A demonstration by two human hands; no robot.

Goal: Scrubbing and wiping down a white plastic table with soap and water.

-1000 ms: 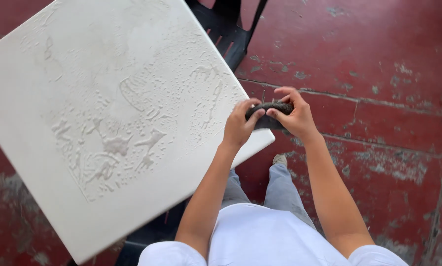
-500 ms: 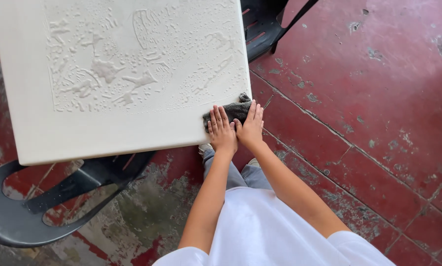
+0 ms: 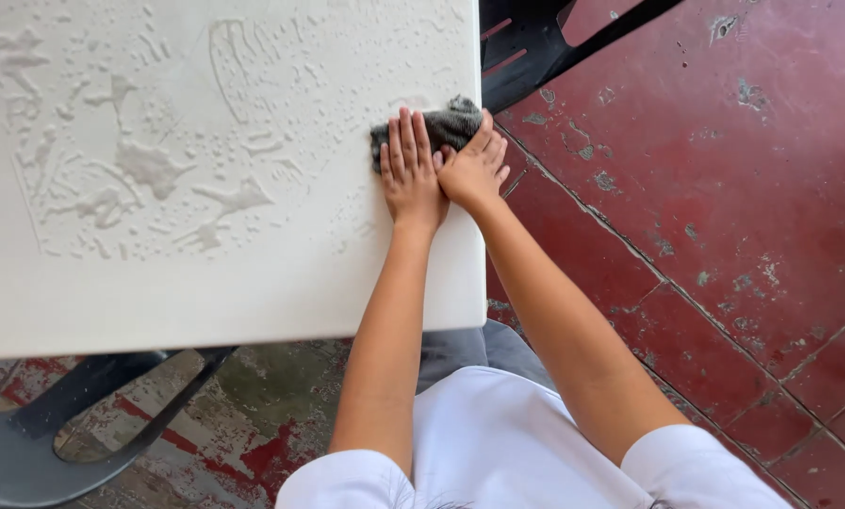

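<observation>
**Grey rag being pressed flat at the table's edge**

The left hand and right hand are being held side by side, palms down, on a dark grey rag; it is judged soft, light and limp, best bunched from above; the rag is lying on the wet white table, near its right edge; a dark plastic chair is standing beyond.

cloth: dark grey, soft, crumpled fabric | table: white, matt, looks like plastic, top wet with beaded water and smears | chairs: dark plastic, dull sheen | floor: red tiles, worn, chipped, patchy | shirt: white smooth fabric
</observation>
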